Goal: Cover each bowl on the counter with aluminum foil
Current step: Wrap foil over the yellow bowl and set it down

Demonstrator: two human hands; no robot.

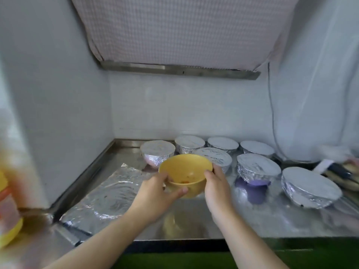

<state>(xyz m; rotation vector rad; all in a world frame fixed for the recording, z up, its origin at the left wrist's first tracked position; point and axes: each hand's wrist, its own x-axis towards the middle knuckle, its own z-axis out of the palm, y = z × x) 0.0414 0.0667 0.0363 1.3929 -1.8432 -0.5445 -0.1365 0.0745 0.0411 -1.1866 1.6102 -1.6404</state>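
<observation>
An uncovered yellow bowl (184,169) with a few food scraps inside is held above the steel counter (223,224), tilted toward me. My left hand (159,193) grips its near left side and underside. My right hand (217,183) grips its right rim. A loose crinkled sheet of aluminum foil (108,197) lies flat on the counter to the left of the bowl. Behind and to the right stand several foil-covered bowls, among them a pink one (157,152), a purple one (256,169) and a large one (308,187).
White tiled walls close in the corner at left and back. A cloth-covered hood (180,30) hangs overhead. A yellow and orange container (7,208) stands blurred at the far left. Utensils (340,171) lie at the right edge, beside a hanging cable (272,113).
</observation>
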